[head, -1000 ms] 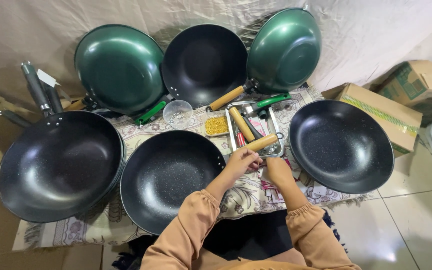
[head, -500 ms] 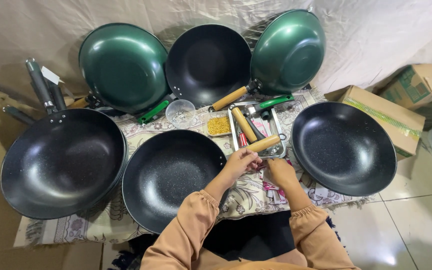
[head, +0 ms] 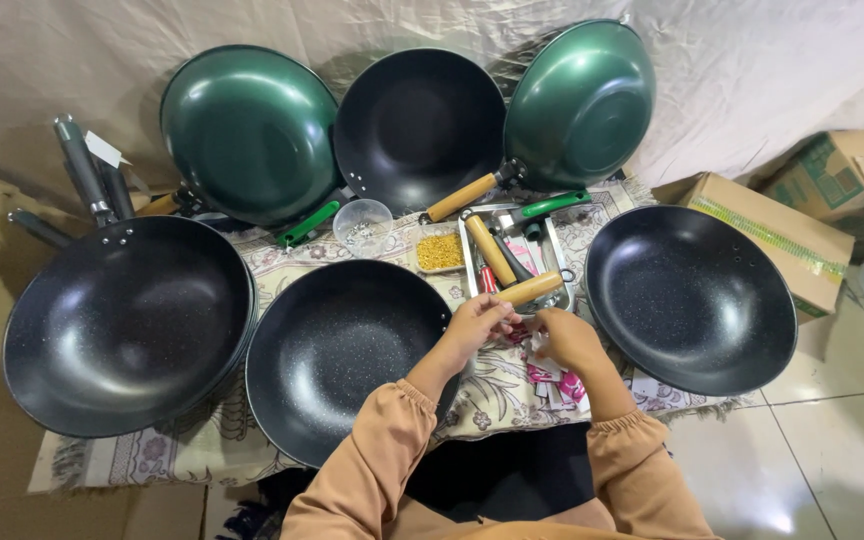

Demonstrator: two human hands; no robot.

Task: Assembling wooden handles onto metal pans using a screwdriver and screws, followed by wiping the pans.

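My left hand curls narrowly around the near end of a wooden handle, fingertips pinching it from the left. The handle is a short pale cylinder whose long axis runs left to right, tilted slightly so its far end points up and to the right, toward the metal tray. It sits just above and between both hands, touching my left fingers. My right hand lies just beside it, below the handle's right half, fingers loosely bent; whether they grip anything I cannot tell, though they rest over some red and white packets on the floral cloth.

In the tray lie another wooden handle and a green handle. Left of the tray are a small dish of yellow bits and a clear plastic cup. A speckled black wok sits just left of my left arm, another to my right, and a larger one far left. Behind lean two green woks and a black one. Cardboard boxes stand at right.
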